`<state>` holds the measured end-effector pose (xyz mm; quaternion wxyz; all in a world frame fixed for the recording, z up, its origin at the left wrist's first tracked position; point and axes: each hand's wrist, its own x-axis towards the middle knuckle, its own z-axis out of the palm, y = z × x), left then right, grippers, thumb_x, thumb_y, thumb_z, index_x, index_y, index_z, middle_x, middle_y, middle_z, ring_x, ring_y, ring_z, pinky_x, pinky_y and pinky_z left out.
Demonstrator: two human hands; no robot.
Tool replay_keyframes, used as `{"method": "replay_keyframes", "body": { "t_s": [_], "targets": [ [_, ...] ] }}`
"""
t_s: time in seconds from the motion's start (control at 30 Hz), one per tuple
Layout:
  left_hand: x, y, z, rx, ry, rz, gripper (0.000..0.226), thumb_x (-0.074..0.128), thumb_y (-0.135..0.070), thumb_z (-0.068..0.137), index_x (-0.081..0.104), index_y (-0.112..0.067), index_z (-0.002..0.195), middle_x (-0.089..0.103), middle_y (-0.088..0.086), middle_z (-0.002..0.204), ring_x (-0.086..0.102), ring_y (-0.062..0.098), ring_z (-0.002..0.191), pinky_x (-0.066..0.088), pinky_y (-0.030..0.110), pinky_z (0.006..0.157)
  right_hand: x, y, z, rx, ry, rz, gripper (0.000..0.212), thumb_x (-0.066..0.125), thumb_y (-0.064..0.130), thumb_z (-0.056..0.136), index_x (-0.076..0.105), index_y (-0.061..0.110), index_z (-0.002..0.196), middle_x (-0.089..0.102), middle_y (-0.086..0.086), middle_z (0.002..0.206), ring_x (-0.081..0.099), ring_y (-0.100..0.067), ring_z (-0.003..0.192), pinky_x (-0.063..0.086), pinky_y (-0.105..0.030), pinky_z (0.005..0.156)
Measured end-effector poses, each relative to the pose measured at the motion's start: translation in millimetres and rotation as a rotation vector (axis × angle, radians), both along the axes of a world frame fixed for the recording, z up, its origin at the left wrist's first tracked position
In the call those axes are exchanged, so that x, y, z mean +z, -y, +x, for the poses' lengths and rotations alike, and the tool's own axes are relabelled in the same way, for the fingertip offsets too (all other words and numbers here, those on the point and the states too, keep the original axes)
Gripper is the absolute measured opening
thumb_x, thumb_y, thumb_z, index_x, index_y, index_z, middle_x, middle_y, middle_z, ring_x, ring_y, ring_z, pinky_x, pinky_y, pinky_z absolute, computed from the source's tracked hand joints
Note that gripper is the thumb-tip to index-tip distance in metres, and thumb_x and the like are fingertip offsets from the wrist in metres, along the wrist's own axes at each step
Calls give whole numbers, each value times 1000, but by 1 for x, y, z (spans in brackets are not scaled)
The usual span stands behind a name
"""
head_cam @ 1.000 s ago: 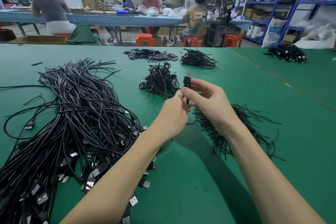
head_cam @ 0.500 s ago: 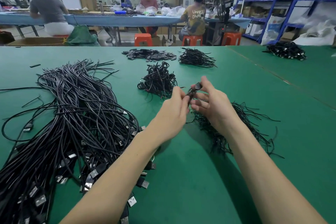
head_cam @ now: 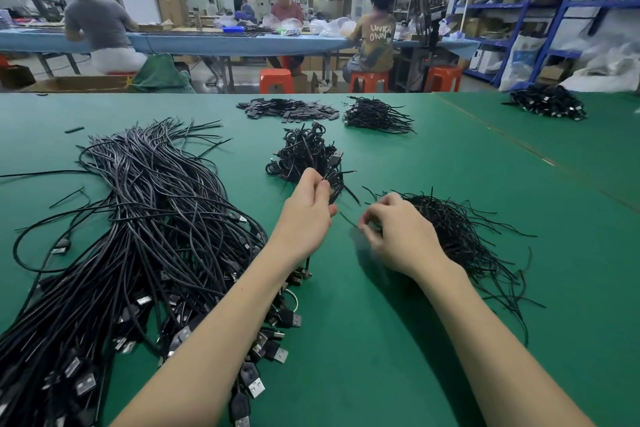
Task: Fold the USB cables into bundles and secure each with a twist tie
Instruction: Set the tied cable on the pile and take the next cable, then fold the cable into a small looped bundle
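Evidently left hand [head_cam: 306, 210] round cable bundle [head_cam: 332, 184]

Bare green table [head_cam: 398, 340] lying open between forearms; loose USB cable heap [head_cam: 138, 236] blocking the left, twist-tie pile [head_cam: 460, 236] crowding the right, bundled cables [head_cam: 304, 152] sitting ahead.

People [head_cam: 97, 24] sit on orange stools [head_cam: 276, 80] at a long blue table [head_cam: 221, 43] at twelve o'clock. Blue shelves [head_cam: 540, 7] with boxes stand at two o'clock. White bags [head_cam: 602, 71] lie under them. A green cloth [head_cam: 161, 74] sits at eleven o'clock.
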<state>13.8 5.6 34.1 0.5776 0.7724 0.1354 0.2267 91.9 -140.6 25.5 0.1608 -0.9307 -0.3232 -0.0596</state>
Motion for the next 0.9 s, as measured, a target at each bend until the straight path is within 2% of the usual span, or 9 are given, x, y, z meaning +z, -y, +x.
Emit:
{"method": "replay_keyframes", "body": {
  "t_s": [0.13, 0.2, 0.33, 0.4, 0.47, 0.53, 0.6, 0.77, 0.9],
  "targets": [
    [0, -3, 0, 40, 6, 107, 23, 37, -33, 106, 36, -24, 85, 48, -4, 77, 57, -3, 59, 37, 27, 55, 28, -4, -6, 63, -263, 708, 9, 64, 32, 98, 69, 27, 93, 61, 11, 85, 53, -1, 63, 42, -18, 65],
    [2, -1, -3, 44, 19, 216, 22, 39, -31, 105, 36, -24, 84, 47, -7, 65, 60, 11, 63, 38, 21, 52, 42, -5, -13, 165, -323, 888, 7, 65, 25, 98, 69, 25, 92, 68, 13, 81, 59, 3, 69, 44, -13, 65],
    [7, 9, -8, -44, 46, 485, 16, 40, -20, 104, 38, -25, 89, 57, 5, 66, 51, 22, 57, 38, 35, 55, 45, -12, -21, 217, -163, 781, 13, 67, 19, 96, 68, 28, 87, 70, 17, 79, 63, 0, 73, 48, -14, 62],
    [9, 14, -8, -62, 21, 528, 12, 38, -21, 105, 37, -22, 93, 58, 8, 70, 51, 23, 58, 36, 39, 56, 40, -14, -19, 147, -145, 735, 13, 69, 18, 94, 70, 28, 85, 69, 17, 74, 63, 0, 66, 44, -10, 61],
    [9, 18, -7, -41, 21, 499, 10, 36, -23, 105, 34, -17, 98, 60, 12, 76, 56, 28, 66, 39, 42, 60, 35, -12, -17, 104, -161, 692, 10, 70, 20, 93, 73, 25, 86, 70, 12, 71, 62, -4, 60, 49, -19, 65],
    [7, 20, -7, -17, 42, 451, 8, 36, -21, 105, 32, -16, 100, 62, 15, 79, 61, 33, 72, 45, 47, 65, 34, -10, -14, 88, -204, 698, 8, 70, 22, 93, 75, 24, 87, 72, 9, 74, 66, -11, 63, 57, -32, 71],
    [5, 18, -5, -4, 18, 364, 8, 36, -20, 105, 33, -18, 98, 61, 10, 76, 63, 33, 75, 48, 46, 67, 35, -9, -15, 92, -221, 725, 7, 72, 24, 92, 76, 26, 86, 73, 8, 75, 65, -13, 64, 58, -36, 73],
    [4, 14, 1, -68, 45, -100, 19, 34, -18, 106, 32, -24, 88, 48, -2, 67, 36, 10, 48, 29, 26, 46, 41, -13, -22, 148, -206, 780, 7, 76, 19, 86, 80, 24, 83, 74, 10, 71, 59, -6, 58, 52, -24, 62],
    [9, 16, -2, -110, 80, -259, 18, 33, -11, 105, 31, -18, 90, 42, 0, 64, 31, 3, 40, 24, 16, 37, 41, -15, -24, 150, -173, 772, 9, 79, 15, 83, 78, 24, 82, 72, 9, 67, 56, -1, 53, 47, -13, 60]
  ]
}}
